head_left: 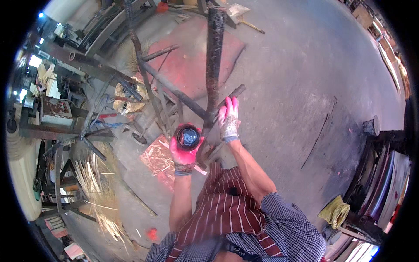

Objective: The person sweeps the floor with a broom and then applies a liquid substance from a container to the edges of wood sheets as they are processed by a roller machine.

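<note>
My left hand (179, 159), in a pink and grey work glove, is closed round a small round pot (188, 137) with a dark rim and dark, glossy contents. Beside it, my right hand (229, 120) wears a similar soiled glove. Its fingers lie stretched out against a short dark bar (238, 90); the palm side is hidden. Just left of that hand a thick dark pole (214, 52) with a ridged, shiny surface rises from the joint. From the same joint a slanting dark bar (176, 91) runs off to the far left.
A reddish sheet (187, 52) lies on the grey floor (297, 65) behind the pole. To the left are thin wood strips (94, 179), a rough rack (94, 137) and a chipboard piece (157, 157). A dark can (371, 126) and yellow sack (334, 212) stand at right.
</note>
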A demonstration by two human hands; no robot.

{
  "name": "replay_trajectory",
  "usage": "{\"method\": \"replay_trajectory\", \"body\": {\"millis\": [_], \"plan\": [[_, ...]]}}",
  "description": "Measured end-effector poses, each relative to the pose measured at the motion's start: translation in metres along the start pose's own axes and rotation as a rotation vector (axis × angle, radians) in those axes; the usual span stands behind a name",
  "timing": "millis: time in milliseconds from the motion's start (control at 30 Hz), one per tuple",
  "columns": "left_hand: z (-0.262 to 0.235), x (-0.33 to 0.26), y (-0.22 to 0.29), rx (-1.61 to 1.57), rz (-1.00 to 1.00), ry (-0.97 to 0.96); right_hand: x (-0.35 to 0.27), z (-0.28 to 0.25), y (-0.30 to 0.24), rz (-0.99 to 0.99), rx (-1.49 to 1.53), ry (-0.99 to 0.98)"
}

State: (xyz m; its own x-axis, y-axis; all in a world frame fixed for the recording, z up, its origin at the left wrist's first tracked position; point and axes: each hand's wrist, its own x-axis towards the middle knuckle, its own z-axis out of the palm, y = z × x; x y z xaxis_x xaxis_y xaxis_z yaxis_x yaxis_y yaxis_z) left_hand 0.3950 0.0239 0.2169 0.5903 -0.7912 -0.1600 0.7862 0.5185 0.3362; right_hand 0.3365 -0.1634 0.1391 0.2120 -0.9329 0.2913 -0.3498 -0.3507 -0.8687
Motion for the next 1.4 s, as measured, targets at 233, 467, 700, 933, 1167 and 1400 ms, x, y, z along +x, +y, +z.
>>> {"method": "replay_trajectory", "body": {"millis": [233,467,700,933,1167,1400], "plan": [[0.012,-0.005,-0.001,0.21,0.079,0.073,0.116,0.017,0.072,0.288,-0.276,-0.069],[0.005,-0.012,0.007,0.363,0.173,0.222,0.011,-0.021,0.003,-0.357,-0.128,-0.147],[0.033,-0.018,0.012,0.383,0.251,0.221,0.124,-0.029,0.065,-0.441,-0.256,-0.259],[0.027,-0.018,0.013,0.383,0.24,0.239,0.064,0.042,0.079,0.595,0.547,0.083],[0.03,-0.019,0.017,0.437,0.254,0.278,0.045,0.035,-0.001,0.83,0.936,0.188],[0.019,-0.03,0.024,0.406,0.286,0.308,0.116,0.0,0.055,0.919,0.197,-0.442]]}}
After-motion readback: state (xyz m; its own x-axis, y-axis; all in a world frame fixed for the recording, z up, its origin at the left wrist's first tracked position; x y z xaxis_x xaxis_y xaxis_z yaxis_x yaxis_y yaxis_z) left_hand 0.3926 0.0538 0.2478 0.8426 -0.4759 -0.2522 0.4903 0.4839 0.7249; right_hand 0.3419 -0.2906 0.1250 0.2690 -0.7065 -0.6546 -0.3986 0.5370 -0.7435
